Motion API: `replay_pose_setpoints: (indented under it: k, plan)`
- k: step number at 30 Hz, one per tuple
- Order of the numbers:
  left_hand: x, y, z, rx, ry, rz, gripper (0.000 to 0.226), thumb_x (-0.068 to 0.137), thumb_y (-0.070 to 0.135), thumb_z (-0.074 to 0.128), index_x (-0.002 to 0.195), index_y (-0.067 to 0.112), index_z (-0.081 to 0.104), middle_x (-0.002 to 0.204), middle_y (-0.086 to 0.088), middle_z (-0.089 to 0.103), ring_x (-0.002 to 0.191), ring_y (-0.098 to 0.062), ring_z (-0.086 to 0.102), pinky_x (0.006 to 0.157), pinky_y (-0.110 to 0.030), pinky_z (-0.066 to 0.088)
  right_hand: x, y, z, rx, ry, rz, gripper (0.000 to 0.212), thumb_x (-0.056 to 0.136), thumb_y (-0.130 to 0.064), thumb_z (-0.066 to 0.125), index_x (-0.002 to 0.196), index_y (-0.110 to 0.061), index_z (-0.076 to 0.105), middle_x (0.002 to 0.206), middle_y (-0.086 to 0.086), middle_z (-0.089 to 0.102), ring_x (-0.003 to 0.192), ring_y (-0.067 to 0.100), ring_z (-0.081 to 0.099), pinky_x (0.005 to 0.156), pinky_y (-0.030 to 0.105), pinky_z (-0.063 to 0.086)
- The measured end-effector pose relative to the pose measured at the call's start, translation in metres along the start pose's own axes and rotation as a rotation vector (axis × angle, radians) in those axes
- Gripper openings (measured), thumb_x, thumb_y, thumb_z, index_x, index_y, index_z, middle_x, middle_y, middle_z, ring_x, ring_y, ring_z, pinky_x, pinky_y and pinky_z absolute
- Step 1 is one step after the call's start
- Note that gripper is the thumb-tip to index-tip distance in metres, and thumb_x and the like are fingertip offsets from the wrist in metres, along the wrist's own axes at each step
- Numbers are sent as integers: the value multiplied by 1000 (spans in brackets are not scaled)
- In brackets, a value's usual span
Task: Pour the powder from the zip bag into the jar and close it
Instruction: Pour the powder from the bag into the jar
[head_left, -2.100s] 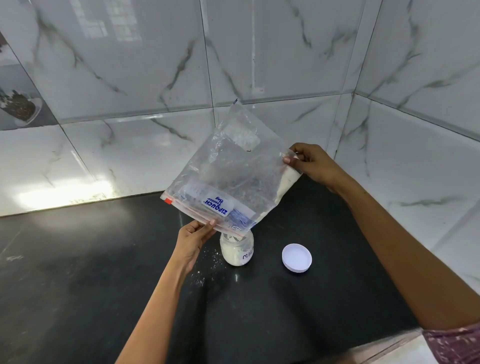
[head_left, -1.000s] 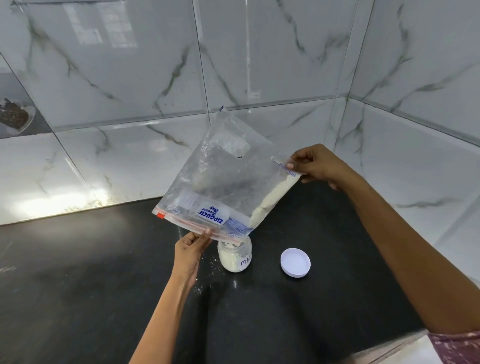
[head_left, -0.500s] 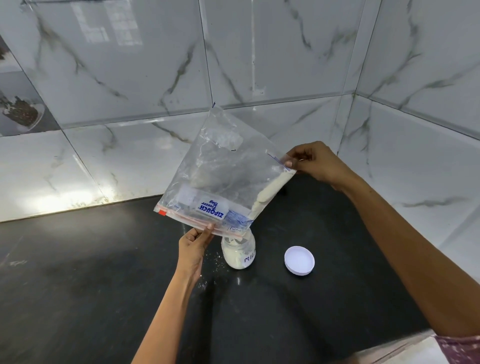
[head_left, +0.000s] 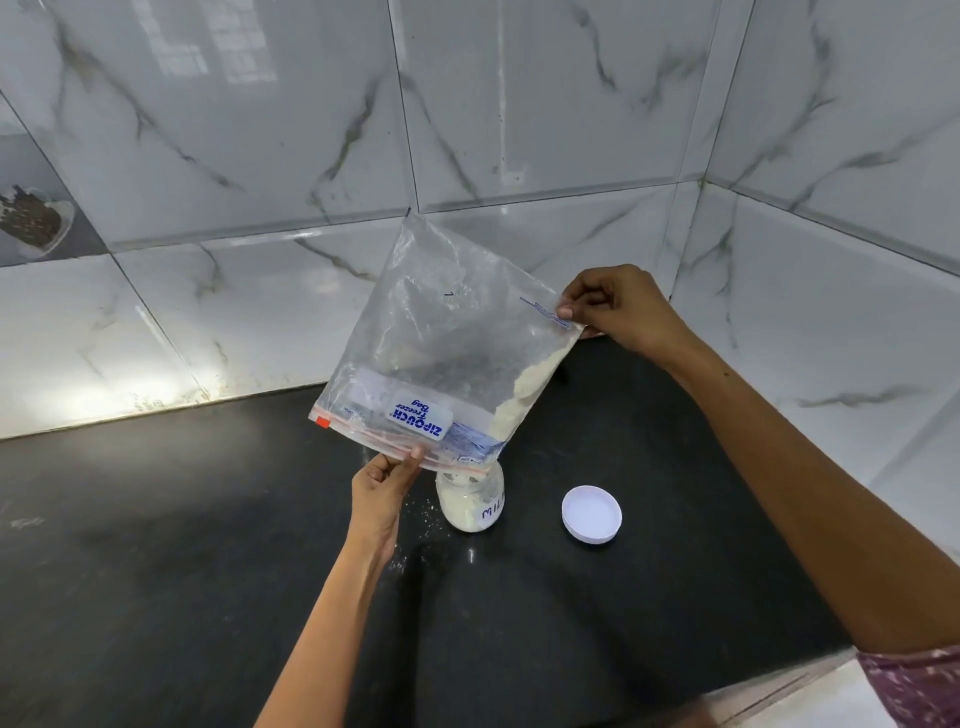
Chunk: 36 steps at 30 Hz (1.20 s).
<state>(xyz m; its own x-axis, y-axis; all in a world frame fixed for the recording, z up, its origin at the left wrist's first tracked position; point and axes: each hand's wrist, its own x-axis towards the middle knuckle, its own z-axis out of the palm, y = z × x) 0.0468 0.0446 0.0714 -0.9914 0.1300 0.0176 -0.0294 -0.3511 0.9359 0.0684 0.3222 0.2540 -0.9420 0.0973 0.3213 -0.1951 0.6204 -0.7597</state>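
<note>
Glossy white marble-look tiled walls (head_left: 260, 130) fill the top, meeting in a corner at 1 o'clock. Black polished stone countertop (head_left: 156, 571) covers the lower half, with a bright light glare along its back edge at 9 o'clock. A dark inset tile printed with a spoon of seeds (head_left: 31, 223) sits at the far left edge.

Clear plastic zip bag with a blue-and-white label and red zip strip (head_left: 447, 343) is held upside down near centre, zip end lowest, tilted so its lower corner hangs right over the jar mouth. Cream-white powder (head_left: 524, 389) lies along the bag's right-hand edge, sloping down to that corner. The bag blocks the jar's mouth from view.

Right hand (head_left: 623, 312) at 2 o'clock of the bag pinches the bag's upper right corner between thumb and curled fingers. Purple patterned sleeve (head_left: 919, 686) shows at bottom right. Left hand (head_left: 382, 488) at 7 o'clock of the bag pinches the zip edge, thumb on top.

Small clear jar with handwritten blue lettering (head_left: 472, 501) stands upright on the countertop just right of the left hand, partly filled with powder. Round white plastic lid (head_left: 591, 514) lies flat at 3 o'clock of the jar, apart from it. Scattered white specks (head_left: 426, 519) dot the countertop at the jar's 9 o'clock.
</note>
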Motion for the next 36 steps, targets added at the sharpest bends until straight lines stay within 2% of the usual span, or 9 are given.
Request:
replay_pose_setpoints:
  k: [2,7,13,17,19,26,29,32,36]
  plan:
    - [0,0,1,-4,3,3,25,72,23,71,93,8,71,93,-4,76,94,-14,69,82,-20,52,2,-4,0,-31,-25,-24,4,83,-6,68,86,-7,68,85,16,71,79,24,68,70,27,58]
    - [1,-1,5,15,7,13,26,72,24,73,93,9,71,93,-4,76,91,-11,69,76,-15,52,2,-11,3,-1,-53,-42,5,82,-3,68,86,-5,69,80,10,69,71,12,64,63,13,54]
    - [3,0,4,48,20,20,23,74,25,71,91,9,71,87,-1,76,82,-7,68,73,-14,52,1,-13,6,5,-120,-27,7,82,-4,68,89,-3,68,87,15,70,76,17,66,68,20,56]
    - [4,0,3,51,41,9,15,81,18,68,92,8,71,87,0,75,83,-7,68,74,-15,51,5,-10,-3,57,26,-14,9,81,-5,70,88,0,68,85,24,70,81,41,67,74,49,58]
    - [4,-1,2,54,47,9,15,84,14,66,96,6,70,92,-4,75,88,-10,68,76,-15,52,4,-9,-7,26,-10,-3,6,81,-4,70,86,-2,68,84,26,69,81,47,64,73,56,55]
    - [5,-3,4,65,37,5,19,83,14,67,99,5,70,95,-4,75,92,-11,68,77,-15,53,1,-10,-11,-7,-58,-19,4,80,-4,69,82,-8,68,82,19,70,79,37,67,72,46,58]
    - [5,-1,3,60,33,0,18,79,16,68,94,7,70,92,-4,76,91,-12,69,76,-15,53,1,-10,-12,-13,-50,-25,4,80,-3,69,83,-4,67,82,19,71,79,40,67,73,53,57]
    - [3,-2,4,53,51,-11,12,83,10,66,93,5,70,90,-5,75,91,-14,68,83,-22,51,0,-12,-10,-21,-59,-36,4,79,-4,70,83,-5,68,80,15,71,78,34,67,73,52,57]
    - [1,-3,4,64,66,-32,11,84,10,67,93,6,71,96,-9,74,96,-18,67,91,-28,48,-1,-14,-6,5,-84,-50,6,78,-3,72,80,-8,68,78,11,72,71,15,69,66,35,59]
